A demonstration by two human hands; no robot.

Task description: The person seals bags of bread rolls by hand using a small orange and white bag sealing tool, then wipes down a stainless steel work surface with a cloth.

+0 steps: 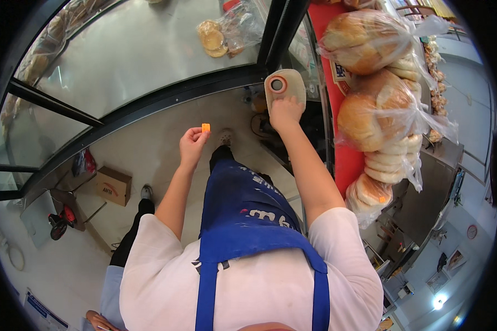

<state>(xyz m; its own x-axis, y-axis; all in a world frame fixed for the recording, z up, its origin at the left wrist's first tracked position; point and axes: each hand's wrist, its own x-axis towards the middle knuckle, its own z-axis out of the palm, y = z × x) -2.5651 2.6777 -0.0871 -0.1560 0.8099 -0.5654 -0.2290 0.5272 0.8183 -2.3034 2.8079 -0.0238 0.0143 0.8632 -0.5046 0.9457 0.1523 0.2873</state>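
A small orange sticker (206,127) is pinched between the thumb and fingers of my left hand (193,142), held over the floor. My right hand (287,111) rests on a beige rounded pad (296,78) by the corner of the glass case. Just ahead of those fingers, a ring-shaped orange roll (278,84) lies on the pad. Whether the right fingers grip anything is unclear. Bagged round bread loaves (368,41) line the red surface (348,165) at right. One bag of buns (366,194) there bears a similar orange sticker (382,199).
A black-framed glass display case (161,97) curves ahead, with bagged flat cakes (212,38) inside. On the floor at left stands a cardboard box (114,185). Another person's sleeve (112,285) and hand (100,320) show at lower left, close beside me.
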